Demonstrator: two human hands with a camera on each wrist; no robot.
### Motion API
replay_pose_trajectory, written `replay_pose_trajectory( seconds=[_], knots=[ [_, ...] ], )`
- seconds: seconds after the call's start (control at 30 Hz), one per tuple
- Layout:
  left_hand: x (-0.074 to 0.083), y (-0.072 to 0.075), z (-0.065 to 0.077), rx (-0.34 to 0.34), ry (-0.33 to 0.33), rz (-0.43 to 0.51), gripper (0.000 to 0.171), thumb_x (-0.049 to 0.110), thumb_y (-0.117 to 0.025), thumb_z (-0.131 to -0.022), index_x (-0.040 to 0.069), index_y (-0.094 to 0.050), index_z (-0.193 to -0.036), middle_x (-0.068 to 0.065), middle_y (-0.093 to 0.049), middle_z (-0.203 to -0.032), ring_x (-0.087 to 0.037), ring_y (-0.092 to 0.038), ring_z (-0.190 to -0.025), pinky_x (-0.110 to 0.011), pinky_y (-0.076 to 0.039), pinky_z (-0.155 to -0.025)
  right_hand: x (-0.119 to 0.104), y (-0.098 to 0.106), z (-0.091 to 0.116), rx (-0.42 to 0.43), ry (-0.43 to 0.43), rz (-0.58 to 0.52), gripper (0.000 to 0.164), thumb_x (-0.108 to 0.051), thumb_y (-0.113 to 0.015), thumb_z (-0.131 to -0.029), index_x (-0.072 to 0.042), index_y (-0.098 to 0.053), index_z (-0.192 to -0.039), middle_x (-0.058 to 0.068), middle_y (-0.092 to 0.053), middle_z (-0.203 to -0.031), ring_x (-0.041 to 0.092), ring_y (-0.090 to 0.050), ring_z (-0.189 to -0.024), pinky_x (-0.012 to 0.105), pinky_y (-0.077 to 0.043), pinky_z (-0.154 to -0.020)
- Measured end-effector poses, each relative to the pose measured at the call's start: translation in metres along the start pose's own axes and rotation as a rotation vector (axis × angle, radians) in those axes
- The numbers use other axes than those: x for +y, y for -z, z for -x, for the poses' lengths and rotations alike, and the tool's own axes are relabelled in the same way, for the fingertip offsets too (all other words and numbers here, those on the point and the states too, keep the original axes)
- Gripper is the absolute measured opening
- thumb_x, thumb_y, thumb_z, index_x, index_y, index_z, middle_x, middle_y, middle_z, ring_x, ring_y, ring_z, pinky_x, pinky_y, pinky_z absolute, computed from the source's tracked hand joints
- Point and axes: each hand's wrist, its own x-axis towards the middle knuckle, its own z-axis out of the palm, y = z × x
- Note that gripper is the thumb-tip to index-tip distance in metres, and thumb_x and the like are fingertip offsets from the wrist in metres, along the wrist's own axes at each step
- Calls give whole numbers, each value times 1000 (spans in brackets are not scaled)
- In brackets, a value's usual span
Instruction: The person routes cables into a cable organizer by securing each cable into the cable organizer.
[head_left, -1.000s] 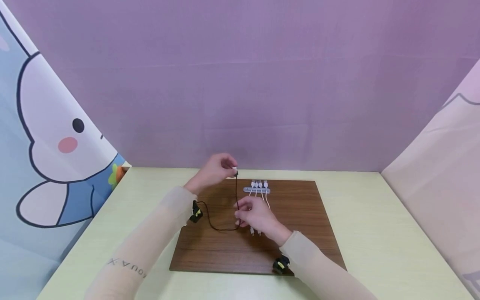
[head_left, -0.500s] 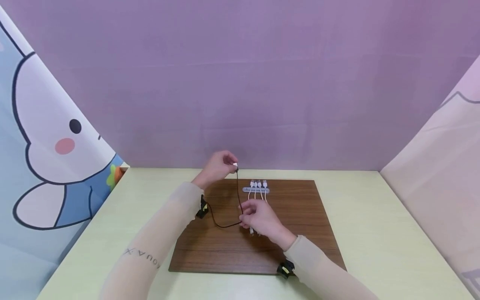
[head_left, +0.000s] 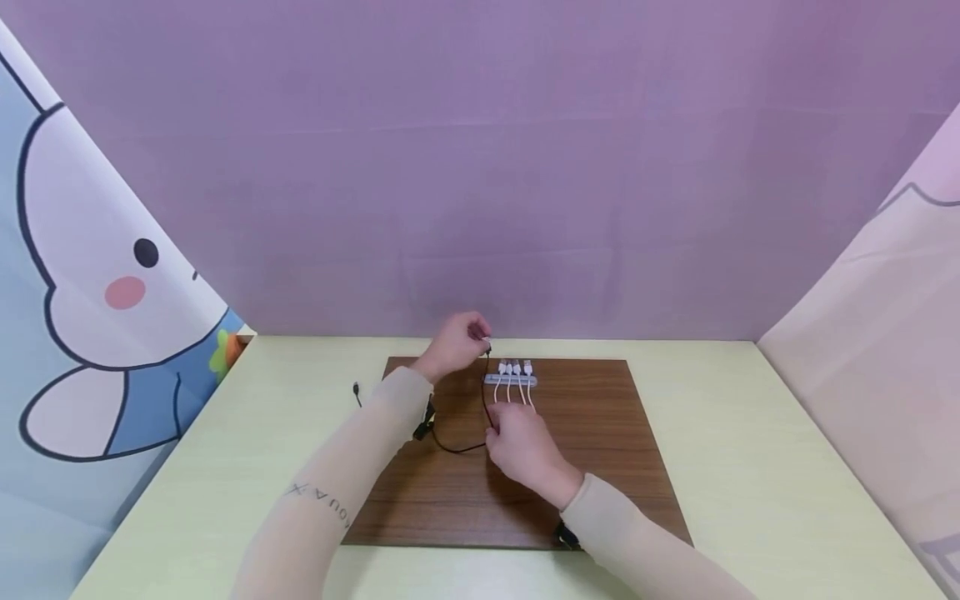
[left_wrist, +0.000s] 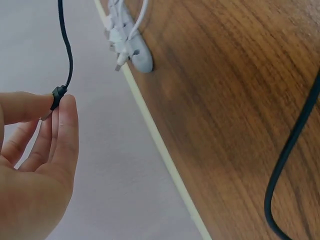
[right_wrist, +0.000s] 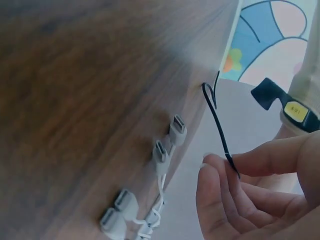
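In the left wrist view my left hand (left_wrist: pixel 42 145) pinches the black plug (left_wrist: pixel 57 96) of a thin black USB cable (left_wrist: pixel 68 57) between thumb and fingers. In the head view that hand is above the board's far edge, just left of the grey cable clip (head_left: pixel 491 381). Several white USB cables (head_left: pixel 528 371) sit side by side in the clip, leaving its left end bare. My right hand (head_left: pixel 528 450) pinches the same black cable (right_wrist: pixel 218 125) lower down, above the board. White USB-C plugs (right_wrist: pixel 177 129) lie on the board near it in the right wrist view.
The clip is on a brown wood-grain board (head_left: pixel 600 467), which lies on a pale yellow-green table (head_left: pixel 787 467). The black cable's other connector (head_left: pixel 356 389) shows left of the board. A purple cloth (head_left: pixel 480 167) hangs behind, with printed cloths (head_left: pixel 112 292) at the sides.
My left hand has moved right with the plug, closer to the clip. The right hand has turned and shifted slightly right. The cable's other end has come into view at left.
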Motion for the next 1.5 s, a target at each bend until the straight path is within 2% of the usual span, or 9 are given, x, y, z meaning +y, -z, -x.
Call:
replay_pose_trajectory(
  seconds=[0.2, 0.3, 0.43, 0.63, 0.87, 1.23, 1.5],
  knots=[
    [-5, -9, -4, -14, -6, -32, 14, -1, -65, -94, -5, -66, -107, -11, -66, -100, -26, -62, -94, -39, -53, -83, -2, 0, -1, 24, 61, 93, 15, 2, -67, -89, 5, -70, -103, 12, -70, -90, 18, -64, -77, 38, -56, -70],
    [-7, -14, -4, -13, -15, -56, 13, -2, -65, -92, -5, -66, -105, -11, -66, -98, -26, -63, -93, -38, -53, -84, -2, 0, -3, 21, 68, 122, 4, 2, -67, -88, -2, -68, -86, 6, -65, -78, 17, -59, -69, 37, -53, -65],
    [-11, -20, -4, -38, -1, -103, 11, -3, -64, -93, -4, -66, -104, -10, -66, -97, -25, -62, -92, -37, -53, -81, -1, -1, -6, -15, 57, 135, 20, 3, -65, -86, -10, -59, -71, 1, -55, -68, 15, -53, -64, 34, -49, -60],
    [-15, -25, -3, -48, 44, -149, 12, -2, -63, -95, -3, -66, -106, -10, -65, -97, -24, -61, -91, -36, -53, -81, 0, -2, -8, -90, 10, 114, 19, 4, -60, -86, -9, -61, -72, 1, -54, -67, 16, -52, -63, 30, -46, -58],
    [-17, -28, -2, -40, 47, -175, 13, -2, -62, -95, -3, -67, -106, -10, -65, -96, -23, -60, -89, -35, -53, -78, 1, -4, -11, -141, -36, 101, 15, 4, -59, -87, -6, -63, -76, 2, -54, -66, 15, -53, -58, 29, -46, -53],
    [-19, -26, -3, -63, 66, -204, 11, -1, -63, -95, 0, -68, -105, -10, -66, -98, -24, -61, -92, -37, -53, -83, -3, -6, -12, -176, -43, 111, 14, 2, -61, -88, -6, -64, -77, 2, -56, -67, 15, -52, -58, 29, -44, -51],
    [-23, -29, -4, -87, 38, -223, 11, -4, -64, -91, 3, -70, -96, -9, -68, -94, -23, -62, -90, -35, -54, -81, -9, -8, -12, -209, -30, 101, 24, 2, -59, -86, -10, -55, -66, 0, -50, -61, 13, -48, -53, 28, -40, -47]
  ],
)
